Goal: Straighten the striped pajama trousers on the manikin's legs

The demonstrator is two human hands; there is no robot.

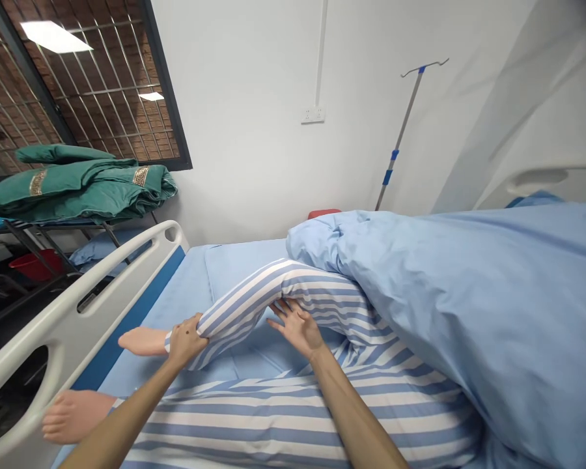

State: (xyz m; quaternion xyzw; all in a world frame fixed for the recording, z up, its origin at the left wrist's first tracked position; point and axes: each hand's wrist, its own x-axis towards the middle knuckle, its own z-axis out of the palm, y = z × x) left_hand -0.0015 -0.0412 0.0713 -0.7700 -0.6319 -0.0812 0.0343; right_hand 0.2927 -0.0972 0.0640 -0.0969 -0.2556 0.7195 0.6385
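Observation:
A leg in blue-and-white striped trousers (254, 294) lies bent on the bed, its knee raised. My left hand (187, 339) is wrapped round its lower shin, just above the bare foot (142, 341), which is smooth like a manikin's. Behind the raised knee, my right hand (297, 326) has its palm up and fingers spread; the fingertips reach the underside of the knee. Nearer me, the other striped leg (254, 420) lies straight, with its bare foot (75, 417) partly behind my left forearm. A light blue quilt (434, 286) covers the upper body and hips.
The bed's white footboard (63, 326) stands at left, beyond the feet. Folded green bedding (88, 189) lies on another bed under the barred window. An IV pole (400, 140) rises behind the bed, near a red object (323, 213) at the wall.

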